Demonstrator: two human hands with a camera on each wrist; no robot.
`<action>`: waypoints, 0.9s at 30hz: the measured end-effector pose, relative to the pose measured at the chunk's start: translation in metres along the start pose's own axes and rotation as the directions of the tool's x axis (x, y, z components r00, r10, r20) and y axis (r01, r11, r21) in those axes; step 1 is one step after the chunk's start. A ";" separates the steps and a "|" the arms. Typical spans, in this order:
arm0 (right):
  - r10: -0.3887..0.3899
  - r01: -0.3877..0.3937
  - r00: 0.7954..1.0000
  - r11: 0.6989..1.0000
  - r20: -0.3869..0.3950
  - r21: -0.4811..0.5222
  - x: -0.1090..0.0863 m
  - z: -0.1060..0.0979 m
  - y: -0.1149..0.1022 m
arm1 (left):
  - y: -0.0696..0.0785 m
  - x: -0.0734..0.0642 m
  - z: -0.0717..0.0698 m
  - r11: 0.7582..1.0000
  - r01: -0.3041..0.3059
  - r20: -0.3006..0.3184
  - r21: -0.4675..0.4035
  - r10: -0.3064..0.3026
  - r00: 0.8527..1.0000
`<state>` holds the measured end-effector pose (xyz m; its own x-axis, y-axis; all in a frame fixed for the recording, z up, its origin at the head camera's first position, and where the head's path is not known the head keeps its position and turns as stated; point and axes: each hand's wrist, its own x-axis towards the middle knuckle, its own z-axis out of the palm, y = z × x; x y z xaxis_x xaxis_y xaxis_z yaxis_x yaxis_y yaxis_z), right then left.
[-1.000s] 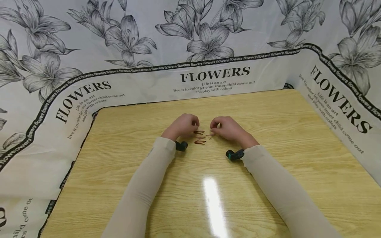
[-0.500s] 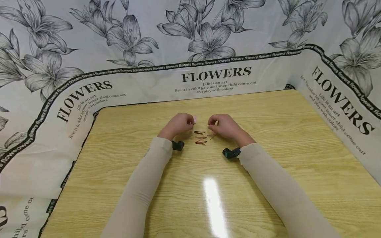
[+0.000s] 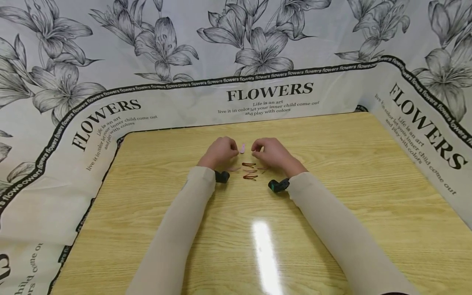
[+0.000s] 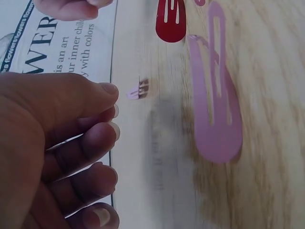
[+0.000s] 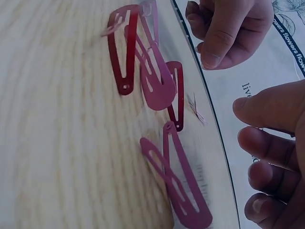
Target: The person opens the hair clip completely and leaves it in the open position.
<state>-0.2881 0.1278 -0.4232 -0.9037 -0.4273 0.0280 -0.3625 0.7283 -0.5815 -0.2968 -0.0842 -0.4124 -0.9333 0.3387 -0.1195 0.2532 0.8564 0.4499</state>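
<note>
Snap hair clips lie on the wooden table between the hands. A light pink clip point(image 3: 242, 148) is at the far end, between both hands' fingertips. Nearer are a dark red clip point(image 3: 248, 164), a pink clip point(image 3: 250, 171) and a red clip point(image 3: 250, 177). The left hand point(image 3: 223, 149) hovers left of the far clip, its loosely curled fingers holding nothing; a pink clip point(image 4: 219, 138) sits below it, prongs sprung apart. Opposite, the right hand point(image 3: 271, 152) is likewise loosely curled and holds nothing, near another sprung pink clip point(image 5: 193, 205).
The wooden table point(image 3: 206, 229) meets a white curtain point(image 3: 177, 106) printed with flowers and lettering along its back and sides. Black wrist cameras sit under both wrists. A bright light reflection point(image 3: 266, 254) shows on the tabletop's near half.
The left hand has moved slightly away from the dark red clip and off the light pink clip, which now shows in full on the table. The right hand has shifted left and farther back.
</note>
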 end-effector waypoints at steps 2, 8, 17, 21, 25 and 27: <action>0.004 -0.004 1.000 1.000 -0.006 -0.002 0.003 0.000 -0.001 | 0.000 0.001 0.000 1.000 0.022 -0.001 -0.012 -0.022 1.000; 0.029 -0.029 1.000 1.000 -0.012 -0.004 0.013 -0.003 -0.001 | -0.001 0.007 0.003 0.992 0.109 -0.012 -0.065 -0.110 0.994; 0.049 -0.049 0.999 0.999 0.022 0.013 0.031 -0.006 -0.010 | 0.000 0.016 0.005 0.981 0.180 0.000 -0.078 -0.180 0.984; 0.045 -0.046 0.997 0.999 0.058 0.007 0.039 -0.004 -0.011 | 0.004 0.016 0.005 0.972 0.216 -0.002 -0.095 -0.217 0.976; 0.041 -0.040 0.995 0.999 0.090 -0.013 0.046 -0.004 -0.011 | 0.006 0.016 0.005 0.965 0.235 -0.002 -0.112 -0.237 0.971; 0.038 -0.036 0.994 0.999 0.102 -0.023 0.048 -0.003 -0.011 | 0.006 0.017 0.007 0.965 0.235 -0.004 -0.118 -0.237 0.971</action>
<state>-0.3280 0.1010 -0.4134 -0.8887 -0.4519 -0.0774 -0.3349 0.7552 -0.5635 -0.3093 -0.0707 -0.4177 -0.9677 0.1242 -0.2193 -0.0052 0.8601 0.5101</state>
